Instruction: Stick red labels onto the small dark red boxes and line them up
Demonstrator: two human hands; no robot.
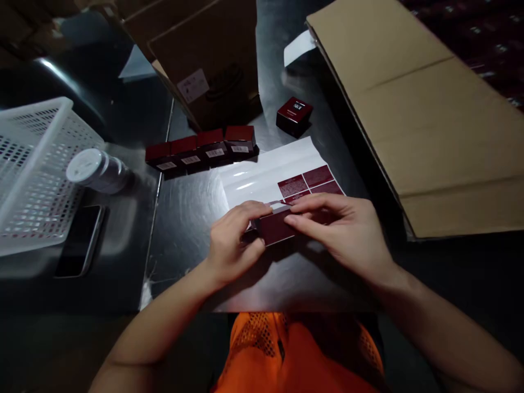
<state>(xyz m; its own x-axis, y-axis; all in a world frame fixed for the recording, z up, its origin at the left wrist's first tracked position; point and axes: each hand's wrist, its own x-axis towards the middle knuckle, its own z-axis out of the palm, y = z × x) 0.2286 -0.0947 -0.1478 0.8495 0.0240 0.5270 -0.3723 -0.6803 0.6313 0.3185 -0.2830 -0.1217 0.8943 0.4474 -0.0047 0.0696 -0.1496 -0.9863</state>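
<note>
My left hand is closed around the left end of a small dark red box, fingers on the far side and thumb on the near side. At the box's upper right edge, my right hand pinches with thumb and forefinger. A thin dark strip shows by that forefinger; whether it is a label or part of the box I cannot tell. Just beyond my hands lies a white sheet with dark red printed labels on its right side, partly covered by my right hand.
Several dark red boxes stand in a row beyond the sheet, barcodes facing me. Another box sits to their right. A brown carton is behind; flat cardboard lies right. Left are a white basket, round container and phone.
</note>
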